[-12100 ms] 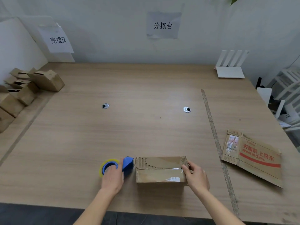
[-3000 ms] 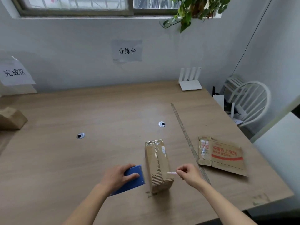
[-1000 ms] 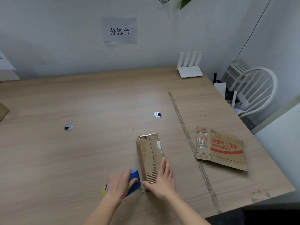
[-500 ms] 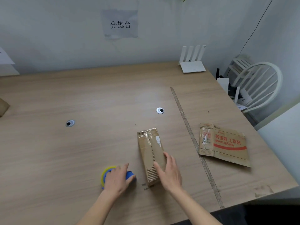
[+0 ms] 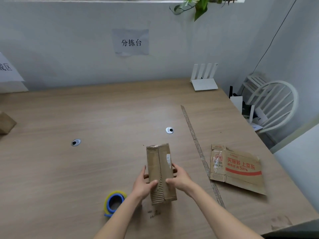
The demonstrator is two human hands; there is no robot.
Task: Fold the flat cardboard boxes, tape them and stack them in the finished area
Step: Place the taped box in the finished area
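A folded brown cardboard box (image 5: 160, 163) with its top flaps taped shut lies lengthwise in front of me near the table's front edge. My left hand (image 5: 143, 184) grips its left side and my right hand (image 5: 181, 178) grips its right side, thumbs on top. A blue tape dispenser with a yellow-edged roll (image 5: 113, 202) lies on the table left of my left forearm, untouched. A flat unfolded box with red print (image 5: 236, 168) lies to the right, past a strip line on the table.
The wooden table (image 5: 86, 118) has two round cable grommets (image 5: 76, 142) (image 5: 169, 130). A finished box corner (image 5: 6, 123) shows at the far left edge. A white router (image 5: 204, 80) stands at the back right; a white chair (image 5: 274, 107) sits beyond the table's right side.
My left hand has let go of the tape dispenser and moved onto the box's left side. My right hand shifted from the box top to its right side. The head view tilted up.
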